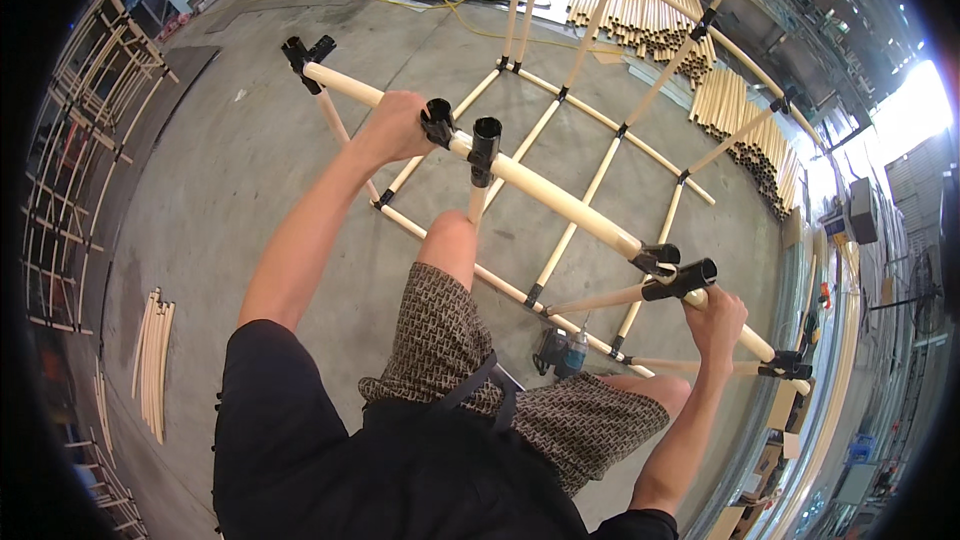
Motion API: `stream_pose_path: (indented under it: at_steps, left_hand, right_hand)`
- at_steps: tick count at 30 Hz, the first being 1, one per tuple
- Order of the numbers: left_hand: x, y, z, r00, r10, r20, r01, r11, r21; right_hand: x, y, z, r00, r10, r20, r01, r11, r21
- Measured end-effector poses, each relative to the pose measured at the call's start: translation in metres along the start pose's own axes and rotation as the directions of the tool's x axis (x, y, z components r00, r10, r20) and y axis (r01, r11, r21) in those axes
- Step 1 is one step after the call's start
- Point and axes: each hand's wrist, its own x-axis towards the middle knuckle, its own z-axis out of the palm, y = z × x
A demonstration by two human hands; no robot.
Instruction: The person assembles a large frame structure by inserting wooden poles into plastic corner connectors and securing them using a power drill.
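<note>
A long cream-coloured pipe (565,202) runs across in front of me, from upper left to lower right. It carries several black pipe joints, some with open sockets facing up, such as this joint (485,145). My left hand (400,127) is wrapped round the pipe just left of a black joint (437,124). Farther right, my right hand (716,323) grips the same pipe beside a pair of joints (680,278). Upright pipes link it to a pipe frame (600,185) of crossing rails low over the floor. My knees are bent close behind this near side.
A dark power tool (552,350) stands on the floor between my legs and the frame. Bundles of cream pipes (745,125) lie at the far right. Several loose pipes (154,365) rest at left, near another pipe structure (85,160). A yellow cable (400,2) crosses the back.
</note>
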Motion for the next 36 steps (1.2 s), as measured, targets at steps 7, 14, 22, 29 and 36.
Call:
stream_pose_path:
  at_steps: [7, 14, 22, 29, 36]
  left_hand:
    - [0.002, -0.022, -0.012, 0.997, 0.061, -0.052, -0.065, 0.994, -0.091]
    - [0.024, -0.019, -0.024, 0.985, 0.171, -0.033, -0.172, 0.985, -0.028]
    - [0.015, -0.025, -0.008, 0.968, 0.185, -0.169, -0.191, 0.981, -0.018]
    - [0.032, -0.023, -0.022, 0.978, 0.188, -0.096, -0.197, 0.975, -0.100]
    - [0.039, -0.001, -0.059, 0.980, 0.182, 0.079, -0.179, 0.983, -0.034]
  right_hand:
    - [0.009, -0.014, -0.017, 0.999, 0.033, 0.019, -0.034, 0.999, 0.019]
    - [0.017, -0.008, -0.015, 0.996, 0.025, -0.084, -0.027, 0.999, -0.022]
    - [0.014, -0.010, -0.002, 0.965, 0.034, -0.260, -0.009, 0.995, 0.098]
    - [-0.062, -0.055, 0.010, 0.725, 0.368, -0.582, -0.007, 0.850, 0.528]
    - [-0.149, 0.003, 0.231, 0.579, 0.731, 0.360, -0.810, 0.465, 0.357]
